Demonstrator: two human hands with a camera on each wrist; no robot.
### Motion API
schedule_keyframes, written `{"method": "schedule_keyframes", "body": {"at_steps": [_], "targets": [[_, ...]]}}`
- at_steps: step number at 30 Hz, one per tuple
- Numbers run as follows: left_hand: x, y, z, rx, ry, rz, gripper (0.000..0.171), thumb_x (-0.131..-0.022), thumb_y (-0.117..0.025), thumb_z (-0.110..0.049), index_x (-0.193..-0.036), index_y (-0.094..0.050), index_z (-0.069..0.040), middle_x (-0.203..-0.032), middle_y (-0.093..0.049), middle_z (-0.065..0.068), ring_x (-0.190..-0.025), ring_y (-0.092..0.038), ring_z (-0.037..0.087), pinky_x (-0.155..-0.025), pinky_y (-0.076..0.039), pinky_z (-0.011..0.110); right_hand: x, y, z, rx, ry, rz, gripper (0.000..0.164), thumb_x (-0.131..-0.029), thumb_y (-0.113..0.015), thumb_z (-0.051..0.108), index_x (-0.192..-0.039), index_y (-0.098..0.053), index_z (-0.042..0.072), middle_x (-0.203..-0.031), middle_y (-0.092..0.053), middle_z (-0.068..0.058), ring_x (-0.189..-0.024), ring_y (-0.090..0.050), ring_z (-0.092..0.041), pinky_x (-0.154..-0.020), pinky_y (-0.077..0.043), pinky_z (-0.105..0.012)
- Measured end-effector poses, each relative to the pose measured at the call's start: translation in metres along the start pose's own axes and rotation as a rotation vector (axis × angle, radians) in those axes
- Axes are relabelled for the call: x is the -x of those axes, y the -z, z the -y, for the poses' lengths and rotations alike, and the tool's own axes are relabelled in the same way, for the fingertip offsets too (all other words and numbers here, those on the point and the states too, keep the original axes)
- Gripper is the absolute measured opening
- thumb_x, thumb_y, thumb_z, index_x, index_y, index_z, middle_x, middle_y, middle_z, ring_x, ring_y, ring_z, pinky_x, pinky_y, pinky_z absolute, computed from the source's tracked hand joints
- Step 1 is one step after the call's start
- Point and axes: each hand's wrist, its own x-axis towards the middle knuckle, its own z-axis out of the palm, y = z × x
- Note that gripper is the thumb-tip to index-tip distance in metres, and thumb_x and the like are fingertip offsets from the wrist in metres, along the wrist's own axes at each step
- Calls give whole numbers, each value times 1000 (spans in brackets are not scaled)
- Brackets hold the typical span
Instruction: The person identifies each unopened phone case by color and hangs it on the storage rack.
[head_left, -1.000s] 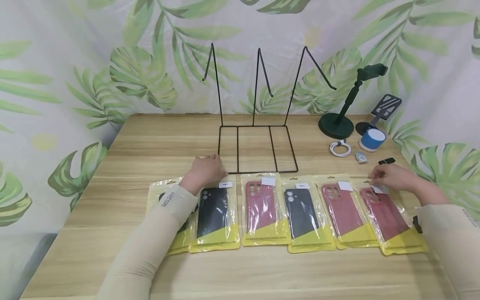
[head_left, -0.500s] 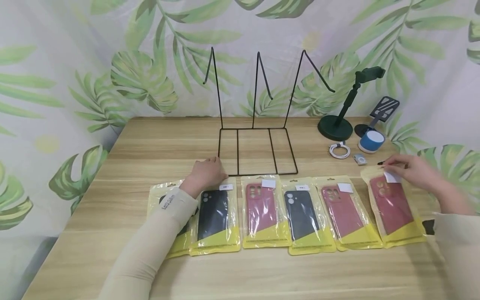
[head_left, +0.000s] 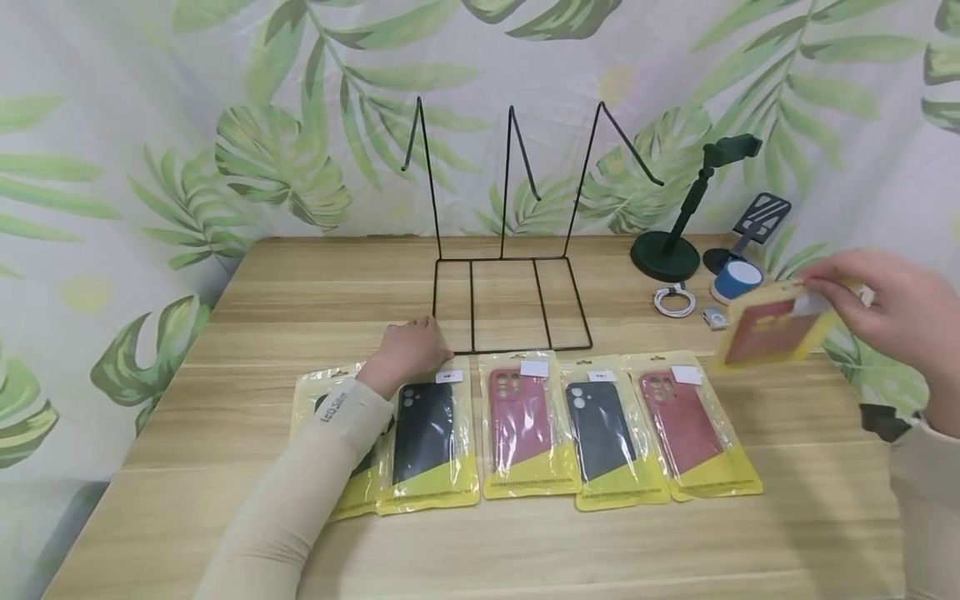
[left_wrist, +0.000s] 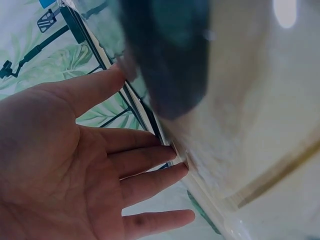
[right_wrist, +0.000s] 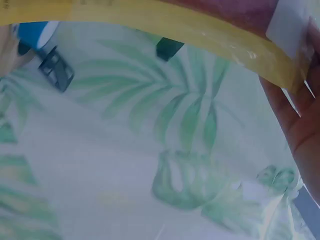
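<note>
My right hand (head_left: 892, 304) pinches the top edge of a clear-and-yellow bag holding a red phone case (head_left: 772, 333), raised over the right side of the table. In the right wrist view the bag's yellow edge (right_wrist: 200, 37) crosses the top, partly hiding the fingers. My left hand (head_left: 412, 350) rests at the front left corner of a black wire display rack (head_left: 543, 304), its fairly straight fingers (left_wrist: 145, 185) at the edge in the left wrist view. Below it lie bagged phone cases: two black ones, one (head_left: 423, 429) fully visible and one (head_left: 360, 492) partly under the forearm.
Further right lie a bagged red case (head_left: 686, 425), a black case (head_left: 600, 429) and another red case (head_left: 521, 417). Behind stand a green phone stand (head_left: 667, 254), a small black stand (head_left: 757, 221), a blue-and-white round device (head_left: 737, 281), a coiled white cable (head_left: 673, 302) and a small square gadget (head_left: 715, 317).
My right hand has lifted the rightmost bagged red phone case off the table, moving it up and right and tilting it. The left hand stays at the rack's corner.
</note>
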Motion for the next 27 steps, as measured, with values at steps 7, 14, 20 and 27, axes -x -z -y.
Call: {"method": "schedule_keyframes", "body": {"at_steps": [7,14,20,27], "targets": [[0,-1,3,-13,-5,-9,77,-103,-45,-46,-152,-24,10,-158,-31,26,-144,-35,43,-116,-32,61,-47,-14,39,-34,101,-88,16,-85,-68,-9,-97,-73,0,-89,-72,-15,-87,-50,2,-86,-29,-1],[4,1,1,-26,-14,-7,76,-103,-45,-45,-152,-25,10,-158,-32,25,-144,-36,42,-115,-34,60,-82,-36,69,-90,137,-227,21,-91,-64,-5,-108,-75,3,-91,-72,-17,-83,-60,-28,-72,-40,-29],[0,-2,3,-38,-14,-23,76,-103,-45,-46,-152,-27,10,-158,-33,24,-143,-38,41,-114,-37,59,-108,-50,72,-104,136,-299,23,-97,-60,1,-117,-71,1,-95,-71,-20,-88,-62,-34,-74,-41,-29],[-1,-3,3,-43,-14,-24,77,-103,-45,-47,-152,-27,9,-157,-34,24,-143,-39,41,-113,-37,59,-121,-62,65,-124,62,-289,26,-99,-57,3,-123,-67,2,-99,-70,-22,-85,-59,-35,-65,-37,-34]]}}
